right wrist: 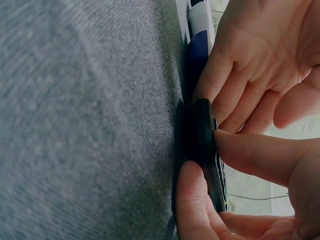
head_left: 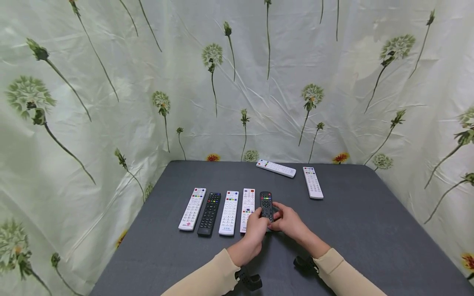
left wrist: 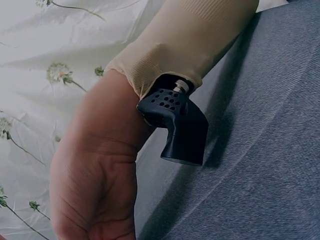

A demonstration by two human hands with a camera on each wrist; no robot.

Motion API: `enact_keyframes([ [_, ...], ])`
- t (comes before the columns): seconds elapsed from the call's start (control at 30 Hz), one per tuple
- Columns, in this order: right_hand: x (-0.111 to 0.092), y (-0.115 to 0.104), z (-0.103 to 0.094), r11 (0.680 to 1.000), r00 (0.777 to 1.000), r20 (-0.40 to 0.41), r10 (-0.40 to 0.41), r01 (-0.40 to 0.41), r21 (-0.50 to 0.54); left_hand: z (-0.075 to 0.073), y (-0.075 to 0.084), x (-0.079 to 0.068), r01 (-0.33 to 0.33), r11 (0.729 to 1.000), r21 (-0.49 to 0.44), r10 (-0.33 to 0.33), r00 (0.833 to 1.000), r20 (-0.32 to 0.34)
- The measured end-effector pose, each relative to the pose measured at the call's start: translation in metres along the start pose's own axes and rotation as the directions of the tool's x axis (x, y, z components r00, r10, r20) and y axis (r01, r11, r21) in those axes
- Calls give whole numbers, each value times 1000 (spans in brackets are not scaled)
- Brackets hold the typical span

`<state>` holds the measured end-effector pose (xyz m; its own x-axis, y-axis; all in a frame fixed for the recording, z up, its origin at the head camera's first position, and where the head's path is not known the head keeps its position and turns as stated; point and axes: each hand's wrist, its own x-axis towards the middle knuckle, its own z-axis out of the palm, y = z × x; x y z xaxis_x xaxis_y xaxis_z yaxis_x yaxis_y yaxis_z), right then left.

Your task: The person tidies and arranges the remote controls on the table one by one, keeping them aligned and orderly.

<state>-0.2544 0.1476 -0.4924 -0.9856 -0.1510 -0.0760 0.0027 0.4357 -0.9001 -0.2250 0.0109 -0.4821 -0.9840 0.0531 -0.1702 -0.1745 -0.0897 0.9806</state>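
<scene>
Here, two beige sleeves reach over the woven-looking grey tabletop. The right hand pinches the small black remote, which lies at the right end of a row of longer remotes; the left hand, fingers mostly straight, touches its left side. Farther off, two white remotes lie apart before dandelion-printed cloth enclosing back and sides.

On the dark grey surface a leftmost white remote, a long black remote, two middle white remotes and a small black remote form a row, with two rear white remotes farther back.
</scene>
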Motion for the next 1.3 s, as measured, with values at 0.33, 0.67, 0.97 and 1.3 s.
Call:
enact_keyframes([
  [0.33,-3,-1,-1,999,1000,-3,21,-21,-25,-1,-4,0,-31,999,15,31,1000,0],
  [0.67,-5,2,-2,997,999,22,38,-39,61,0,-6,2,-50,999,6,50,999,-11],
  [0.97,-9,4,-3,996,998,26,60,-62,71,0,-4,0,-26,1000,1,26,1000,-11],
  [1.3,-10,2,-5,996,998,49,36,-40,81,0,-3,1,-26,1000,13,26,1000,-10],
])
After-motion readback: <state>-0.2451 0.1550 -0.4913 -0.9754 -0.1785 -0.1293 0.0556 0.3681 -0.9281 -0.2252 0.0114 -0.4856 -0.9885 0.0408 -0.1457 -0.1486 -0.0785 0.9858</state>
